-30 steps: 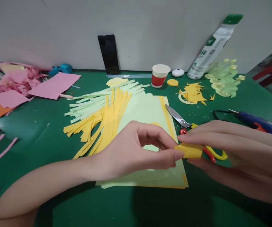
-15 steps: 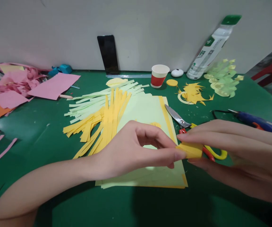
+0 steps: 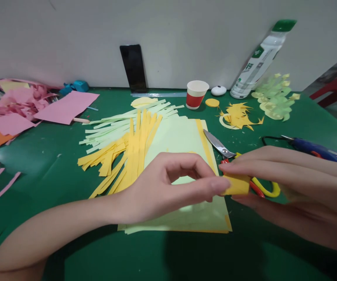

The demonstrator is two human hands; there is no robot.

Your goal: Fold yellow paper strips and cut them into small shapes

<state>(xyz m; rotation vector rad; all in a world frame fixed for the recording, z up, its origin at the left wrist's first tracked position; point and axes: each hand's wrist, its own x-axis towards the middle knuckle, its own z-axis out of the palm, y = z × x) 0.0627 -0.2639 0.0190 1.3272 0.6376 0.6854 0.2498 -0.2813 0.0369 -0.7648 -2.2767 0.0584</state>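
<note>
A small yellow paper piece [image 3: 238,185], folded or rolled, is held up over the right edge of the pale green paper sheets [image 3: 180,136]. My left hand [image 3: 180,183] pinches its left end between thumb and fingers. From the other side, my right hand [image 3: 291,187] has its thumb below and fingers above the same piece, closed around it. Behind the right hand lie scissors [image 3: 219,144] with red and yellow handles, partly covered by the fingers. Yellow paper strips [image 3: 139,148] and pale green strips [image 3: 107,130] lie left of the sheets.
Pink paper [image 3: 69,105] is heaped at the left. Along the wall stand a black phone [image 3: 133,68], a paper cup [image 3: 196,95] and a leaning bottle [image 3: 259,62]. Yellow paper scraps [image 3: 238,116], a green paper plant [image 3: 278,99] and a blue corded tool [image 3: 317,148] are at the right.
My left thumb has shifted slightly up and over the paper piece's left end. Both hands stay in nearly the same place, still holding the piece.
</note>
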